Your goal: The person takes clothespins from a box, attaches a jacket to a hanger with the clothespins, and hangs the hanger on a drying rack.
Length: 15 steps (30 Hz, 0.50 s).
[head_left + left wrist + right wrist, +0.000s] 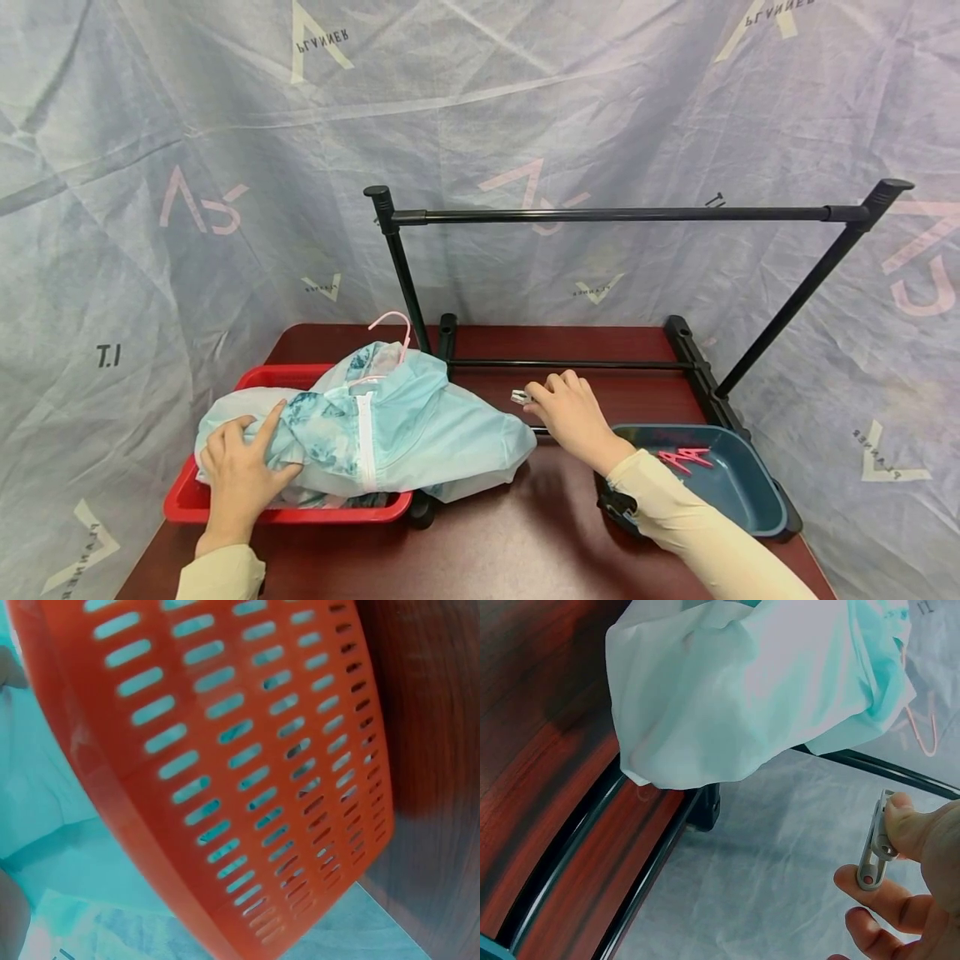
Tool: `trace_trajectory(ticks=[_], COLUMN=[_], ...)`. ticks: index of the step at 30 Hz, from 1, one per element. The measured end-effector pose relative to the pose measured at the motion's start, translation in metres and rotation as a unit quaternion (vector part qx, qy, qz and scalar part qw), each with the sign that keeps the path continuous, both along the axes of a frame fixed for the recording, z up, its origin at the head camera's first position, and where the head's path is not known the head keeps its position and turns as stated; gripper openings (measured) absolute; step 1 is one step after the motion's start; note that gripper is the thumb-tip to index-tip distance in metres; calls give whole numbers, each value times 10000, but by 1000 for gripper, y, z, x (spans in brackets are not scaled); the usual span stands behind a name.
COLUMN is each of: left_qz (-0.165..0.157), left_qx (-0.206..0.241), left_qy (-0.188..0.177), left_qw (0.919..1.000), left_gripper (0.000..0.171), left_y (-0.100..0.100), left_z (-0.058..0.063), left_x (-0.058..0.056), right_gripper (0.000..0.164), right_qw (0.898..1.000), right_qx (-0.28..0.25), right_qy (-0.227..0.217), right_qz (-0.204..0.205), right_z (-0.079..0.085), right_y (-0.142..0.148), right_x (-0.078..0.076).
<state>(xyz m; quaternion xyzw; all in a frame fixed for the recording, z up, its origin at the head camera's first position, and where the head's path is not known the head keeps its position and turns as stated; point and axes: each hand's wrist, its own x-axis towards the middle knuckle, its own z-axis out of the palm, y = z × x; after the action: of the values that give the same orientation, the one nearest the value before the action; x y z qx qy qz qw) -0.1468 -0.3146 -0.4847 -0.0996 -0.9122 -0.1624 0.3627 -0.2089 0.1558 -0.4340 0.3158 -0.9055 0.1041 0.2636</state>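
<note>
A pale blue jacket (427,417) with a white zipper lies bundled over the red basket (330,515), its right end hanging past the rim. The hook of a pink hanger (401,321) sticks up from its collar. My left hand (238,471) rests on the jacket's left end, fingers spread and thumb out to the side. In the left wrist view the slotted side of the basket (225,750) fills most of the picture. Between thumb and index finger my right hand (573,410) pinches a small grey clothespin (874,844), in the air right of the jacket.
A black garment rack (622,214) stands behind the basket on the dark red table (480,546). At the right, a blue-grey bin (738,479) holds several pink clothespins (684,458). A printed grey sheet (525,100) hangs behind the table.
</note>
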Motion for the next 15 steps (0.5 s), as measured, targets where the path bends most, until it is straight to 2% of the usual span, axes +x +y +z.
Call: trace_trajectory(ticks=[7,12,15], left_qz=[-5,-59,-79], left_qx=[12,45,35], left_qy=[8,81,92], left_qw=[10000,9999,9999], left_gripper=[96,79,78], left_y=[1,2,2], left_z=[-1,-1,-1], left_x=[0,-1,-2], right_gripper=[23,22,21], right_qw=[10000,9997,9996], right_qx=[2,-127,-182], right_qy=[41,39,67], right_qz=[82,184,225], right_z=[1,2,2], right_y=[-6,-10,-13], right_x=[0,-1,-1])
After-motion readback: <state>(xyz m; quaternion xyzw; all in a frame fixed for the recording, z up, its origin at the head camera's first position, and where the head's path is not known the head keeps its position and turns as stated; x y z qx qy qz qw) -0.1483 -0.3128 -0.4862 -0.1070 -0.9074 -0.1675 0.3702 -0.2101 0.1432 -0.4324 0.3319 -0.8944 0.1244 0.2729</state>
